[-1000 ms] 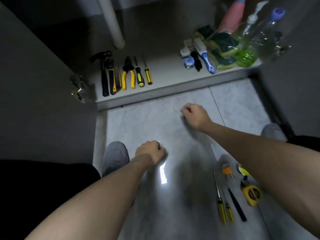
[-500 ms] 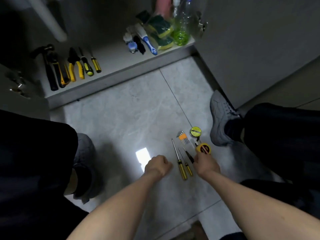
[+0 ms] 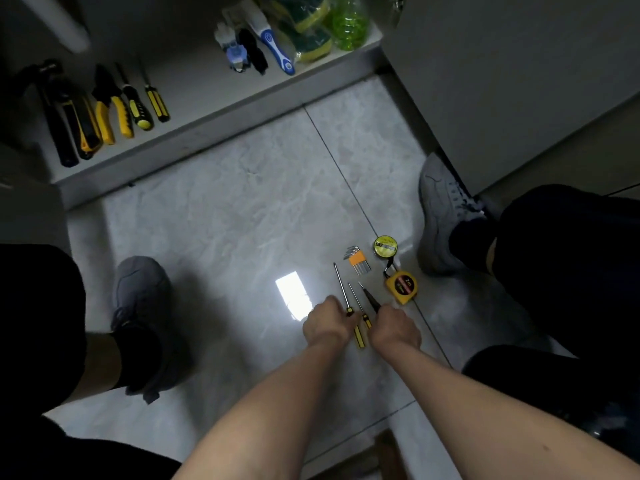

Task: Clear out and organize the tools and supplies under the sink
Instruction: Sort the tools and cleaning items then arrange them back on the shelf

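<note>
Both hands are down at the screwdrivers [image 3: 346,299] on the floor [image 3: 221,216]. The left hand [image 3: 327,322] curls round a handle; whether the right hand [image 3: 394,327] has closed, I cannot tell. Light, stiff tools, best taken by the handles.

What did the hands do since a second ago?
Both hands came back from near the cabinet to the tools on the floor. The left hand now curls at the long screwdriver; the right hand at the black tool. Whether either truly holds is unclear. Tape measure and hex keys stayed put.
</note>
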Tool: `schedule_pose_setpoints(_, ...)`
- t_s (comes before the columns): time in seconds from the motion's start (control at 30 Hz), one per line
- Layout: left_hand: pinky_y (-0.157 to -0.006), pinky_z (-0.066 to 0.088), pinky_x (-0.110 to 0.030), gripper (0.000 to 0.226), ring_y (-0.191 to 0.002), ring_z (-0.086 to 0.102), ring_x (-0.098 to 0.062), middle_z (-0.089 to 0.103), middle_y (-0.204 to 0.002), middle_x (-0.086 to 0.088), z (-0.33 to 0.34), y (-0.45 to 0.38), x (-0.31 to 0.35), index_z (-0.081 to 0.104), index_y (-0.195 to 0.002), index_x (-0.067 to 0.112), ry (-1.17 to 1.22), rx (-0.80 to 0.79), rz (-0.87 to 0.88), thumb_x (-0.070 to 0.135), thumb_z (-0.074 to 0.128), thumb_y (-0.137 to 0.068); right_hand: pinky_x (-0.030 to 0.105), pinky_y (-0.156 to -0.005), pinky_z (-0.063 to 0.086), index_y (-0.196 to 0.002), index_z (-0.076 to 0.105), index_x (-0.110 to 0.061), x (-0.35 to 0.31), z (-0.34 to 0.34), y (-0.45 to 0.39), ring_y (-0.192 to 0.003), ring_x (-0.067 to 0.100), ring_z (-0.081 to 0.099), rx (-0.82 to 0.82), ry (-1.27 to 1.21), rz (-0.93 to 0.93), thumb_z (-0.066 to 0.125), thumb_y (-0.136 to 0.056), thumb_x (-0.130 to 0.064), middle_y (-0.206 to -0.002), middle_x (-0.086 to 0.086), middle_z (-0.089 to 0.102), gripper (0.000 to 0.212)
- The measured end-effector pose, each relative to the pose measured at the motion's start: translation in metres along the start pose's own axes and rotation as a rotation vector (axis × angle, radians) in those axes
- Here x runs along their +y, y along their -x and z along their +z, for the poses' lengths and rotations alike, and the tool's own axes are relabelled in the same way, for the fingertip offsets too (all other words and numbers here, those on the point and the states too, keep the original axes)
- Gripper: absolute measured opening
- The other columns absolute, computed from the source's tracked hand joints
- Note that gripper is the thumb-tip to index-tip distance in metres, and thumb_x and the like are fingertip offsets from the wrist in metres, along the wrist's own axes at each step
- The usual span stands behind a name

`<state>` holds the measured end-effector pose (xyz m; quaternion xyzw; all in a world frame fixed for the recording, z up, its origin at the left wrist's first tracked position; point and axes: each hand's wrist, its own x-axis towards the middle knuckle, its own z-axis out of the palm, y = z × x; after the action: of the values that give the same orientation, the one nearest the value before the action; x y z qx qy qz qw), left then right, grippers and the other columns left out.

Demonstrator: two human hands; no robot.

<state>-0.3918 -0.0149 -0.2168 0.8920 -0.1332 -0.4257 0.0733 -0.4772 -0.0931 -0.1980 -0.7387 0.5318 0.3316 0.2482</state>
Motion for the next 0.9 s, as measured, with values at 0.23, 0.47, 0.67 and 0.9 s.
schedule_pose_setpoints(0.23,-0.073,0.044,-0.029,0.028,-0.098,0.063,-0.027,0.067,-0.101,-0.001,-0.012,-0.001,-0.018,0.056,-0.095,0.024,0.073,-0.015,0.003,0.047,0.059,-0.079,0.033,-0.08,0.046,-0.115,0.065,-0.017,0.004,-0.002,-0.011,-0.114,0.033,0.062,0.014,-0.03,-0.059,0.057,-0.092,-0.031,-0.124,0.01,0.064,0.028)
schedule_pose_setpoints(0.47,-0.081,0.047,-0.034,0.024,-0.101,0.061,-0.035,0.065,-0.108,-0.012,-0.049,-0.005,-0.071,0.051,-0.111,0.013,0.192,0.063,0.08,0.03,0.049,-0.095,0.03,-0.071,0.04,-0.105,0.065,-0.019,-0.006,0.004,-0.009,-0.107,0.029,0.065,0.101,0.11,-0.177,0.056,-0.09,-0.026,-0.114,0.006,0.067,0.019)
schedule_pose_setpoints(0.67,-0.076,0.04,-0.031,0.018,-0.1,0.057,-0.03,0.06,-0.102,-0.005,-0.096,-0.015,-0.098,0.048,-0.11,0.013,0.233,0.151,0.067,0.025,0.048,-0.097,0.029,-0.062,0.039,-0.081,0.055,-0.021,-0.029,-0.003,-0.008,-0.096,0.031,0.067,0.159,0.031,-0.272,0.056,-0.081,-0.027,-0.097,0.004,0.069,0.006)
schedule_pose_setpoints(0.9,-0.079,0.046,-0.036,0.008,-0.096,0.06,-0.034,0.066,-0.098,-0.013,-0.196,-0.058,-0.074,0.049,-0.094,0.016,0.324,0.305,0.161,0.021,0.055,-0.093,0.035,-0.072,0.048,-0.083,0.058,-0.022,-0.12,-0.055,-0.011,-0.091,0.032,0.06,0.214,-0.363,-0.329,0.06,-0.072,-0.04,-0.088,0.001,0.062,0.021)
